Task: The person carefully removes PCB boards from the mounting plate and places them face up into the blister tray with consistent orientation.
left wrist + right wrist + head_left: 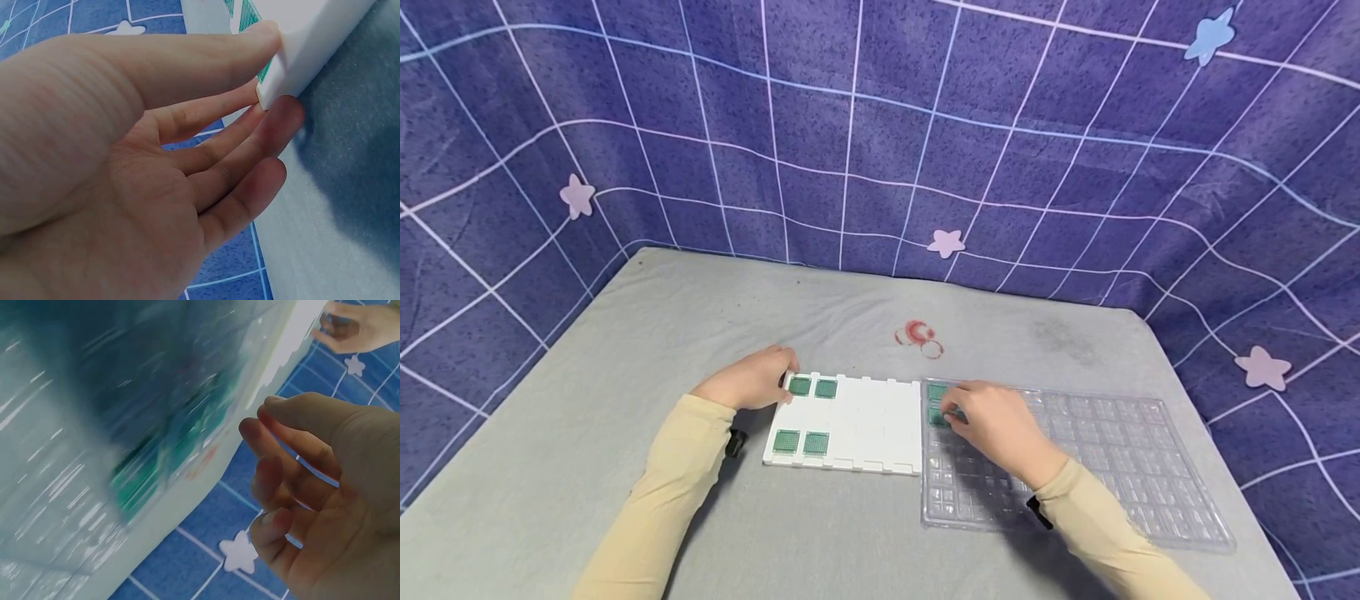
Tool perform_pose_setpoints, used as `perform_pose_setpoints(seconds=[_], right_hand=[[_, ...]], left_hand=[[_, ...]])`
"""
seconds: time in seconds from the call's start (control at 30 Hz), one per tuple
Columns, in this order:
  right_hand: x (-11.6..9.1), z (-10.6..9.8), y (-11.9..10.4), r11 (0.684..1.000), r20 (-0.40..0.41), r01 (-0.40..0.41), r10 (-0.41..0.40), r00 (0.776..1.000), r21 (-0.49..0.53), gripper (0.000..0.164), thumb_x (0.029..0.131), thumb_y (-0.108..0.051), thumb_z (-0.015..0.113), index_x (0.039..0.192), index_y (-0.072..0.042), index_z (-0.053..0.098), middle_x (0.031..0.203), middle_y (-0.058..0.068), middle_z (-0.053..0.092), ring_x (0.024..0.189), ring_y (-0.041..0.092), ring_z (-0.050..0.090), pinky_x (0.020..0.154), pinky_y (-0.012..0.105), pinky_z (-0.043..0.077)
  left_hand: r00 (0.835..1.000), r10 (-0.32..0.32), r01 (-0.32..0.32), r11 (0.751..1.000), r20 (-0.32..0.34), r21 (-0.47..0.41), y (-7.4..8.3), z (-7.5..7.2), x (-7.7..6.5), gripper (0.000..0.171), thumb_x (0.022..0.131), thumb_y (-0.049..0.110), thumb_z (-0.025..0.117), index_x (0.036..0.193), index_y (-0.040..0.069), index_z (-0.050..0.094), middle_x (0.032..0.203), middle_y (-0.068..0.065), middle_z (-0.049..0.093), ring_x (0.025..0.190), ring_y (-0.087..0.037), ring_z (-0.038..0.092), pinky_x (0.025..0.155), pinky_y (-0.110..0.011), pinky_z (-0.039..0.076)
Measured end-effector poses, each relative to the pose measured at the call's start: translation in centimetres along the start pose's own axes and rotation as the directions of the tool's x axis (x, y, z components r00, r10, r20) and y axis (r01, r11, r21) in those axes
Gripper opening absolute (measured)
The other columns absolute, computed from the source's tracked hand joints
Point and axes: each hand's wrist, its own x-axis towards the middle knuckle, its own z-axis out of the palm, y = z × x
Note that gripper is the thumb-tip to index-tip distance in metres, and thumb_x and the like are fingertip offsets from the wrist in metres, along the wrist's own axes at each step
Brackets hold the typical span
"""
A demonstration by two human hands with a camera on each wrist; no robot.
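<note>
My left hand grips the far left corner of a white tray. In the left wrist view its thumb presses on top and the fingertips touch the edge. Two square green circuit boards lie along the tray's far side, two more green boards along its near side, all at the left. My right hand is over the far left corner of a clear plastic tray, next to green boards in its pockets. Its fingers are loosely bent, thumb close to index, with nothing visible between them in the right wrist view.
Both trays lie side by side on a grey cloth-covered table. Red ring-shaped marks show on the cloth behind them. A purple grid-patterned curtain with star shapes encloses the back and sides.
</note>
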Motion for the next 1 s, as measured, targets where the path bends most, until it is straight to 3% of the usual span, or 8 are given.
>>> perform_pose_setpoints(seconds=[0.43,0.73,1.0], right_hand=[[4.0,0.5,-2.4,1.000,0.065,0.013,-0.014,0.998,0.013,0.012,0.083,-0.020,0.082,0.089,-0.024,0.073,0.088,-0.010,0.073,0.076,0.014,0.071,0.062,0.033,0.058],[7.6,1.4,-4.5,0.995,0.092,0.089,-0.092,0.992,0.039,0.008,0.087,-0.021,0.079,0.092,-0.023,0.073,0.087,-0.010,0.072,0.069,0.010,0.067,0.050,0.026,0.050],[10.4,2.5,-6.8,0.988,0.130,0.151,-0.150,0.980,0.003,0.011,0.089,-0.027,0.079,0.098,-0.023,0.075,0.091,-0.008,0.073,0.075,0.011,0.071,0.056,0.028,0.055]], left_hand=[[1.000,-0.009,0.009,1.000,0.009,-0.001,-0.2,0.0,0.1,0.037,0.089,0.006,0.073,0.121,-0.007,0.061,0.122,-0.021,0.062,0.118,-0.036,0.060,0.107,-0.051,0.049],[1.000,-0.017,0.017,1.000,0.015,-0.005,-0.2,0.2,0.2,0.037,0.090,0.007,0.073,0.122,-0.006,0.061,0.124,-0.021,0.062,0.119,-0.036,0.060,0.107,-0.050,0.049],[1.000,-0.013,0.013,1.000,0.006,0.007,-0.3,0.3,0.4,0.036,0.089,0.007,0.074,0.120,-0.005,0.061,0.121,-0.019,0.063,0.114,-0.032,0.061,0.105,-0.049,0.051]])
